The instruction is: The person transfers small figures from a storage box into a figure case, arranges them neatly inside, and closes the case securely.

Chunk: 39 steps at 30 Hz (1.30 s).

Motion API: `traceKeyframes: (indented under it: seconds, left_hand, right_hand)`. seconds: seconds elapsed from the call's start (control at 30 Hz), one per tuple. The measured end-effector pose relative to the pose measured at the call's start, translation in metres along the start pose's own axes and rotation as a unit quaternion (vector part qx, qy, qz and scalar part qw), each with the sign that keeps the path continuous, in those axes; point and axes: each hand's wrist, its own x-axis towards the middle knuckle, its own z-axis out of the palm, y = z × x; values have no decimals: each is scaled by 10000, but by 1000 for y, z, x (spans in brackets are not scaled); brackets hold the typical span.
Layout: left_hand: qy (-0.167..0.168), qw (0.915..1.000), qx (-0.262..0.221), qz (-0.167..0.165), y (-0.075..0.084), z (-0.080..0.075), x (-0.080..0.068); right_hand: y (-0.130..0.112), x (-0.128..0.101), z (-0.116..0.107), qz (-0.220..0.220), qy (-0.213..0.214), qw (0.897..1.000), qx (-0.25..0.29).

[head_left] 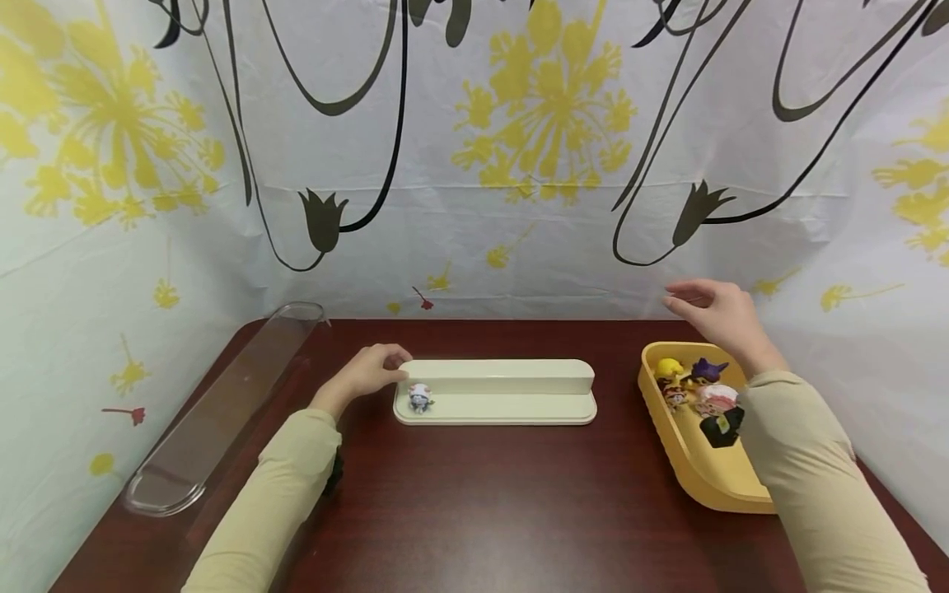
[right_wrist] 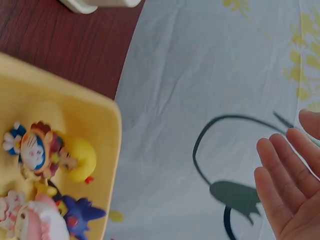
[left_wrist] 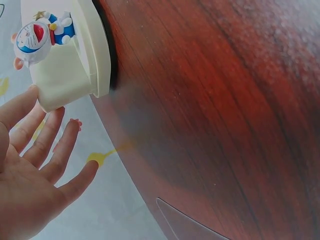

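Note:
A long cream display stand (head_left: 495, 407) with a raised back step lies on the table. On its lower ledge at the left end sits a small blue-and-white cat figurine (head_left: 420, 398), its red mouth showing in the left wrist view (left_wrist: 40, 37). My left hand (head_left: 366, 370) holds the left end of the step, thumb at one side and fingertips behind. Raised over the far end of a yellow tray (head_left: 670, 441), my right hand (head_left: 715, 313) holds nothing, fingers loosely bent. Several figurines lie in the tray, among them a purple one (right_wrist: 81, 215) and a yellow duck (right_wrist: 82, 160).
A long clear plastic cover (head_left: 222, 412) lies along the table's left side. Patterned white cloth (head_left: 549, 272) hangs behind the dark red wooden table (head_left: 489, 511) and along both sides. My right forearm hides part of the tray.

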Motion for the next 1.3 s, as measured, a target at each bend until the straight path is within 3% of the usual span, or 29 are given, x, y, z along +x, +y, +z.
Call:
traceKeyframes:
  seconds: [0.27, 0.7, 1.13, 1.3]
  left_hand:
    - [0, 10000, -24, 11, 0, 0, -1]
    - [-17, 10000, -31, -16, -1, 1, 0]
    - [6, 9999, -47, -107, 0, 2, 0]
    - [28, 10000, -56, -61, -1, 1, 0]
  right_hand:
    - [33, -14, -9, 364, -149, 9990, 225]
    - [85, -41, -3, 882, -456, 9933, 585]
    - [106, -50, 2, 1353, -1040, 9842, 477]
    - [113, -53, 3, 1341, -1176, 9833, 375]
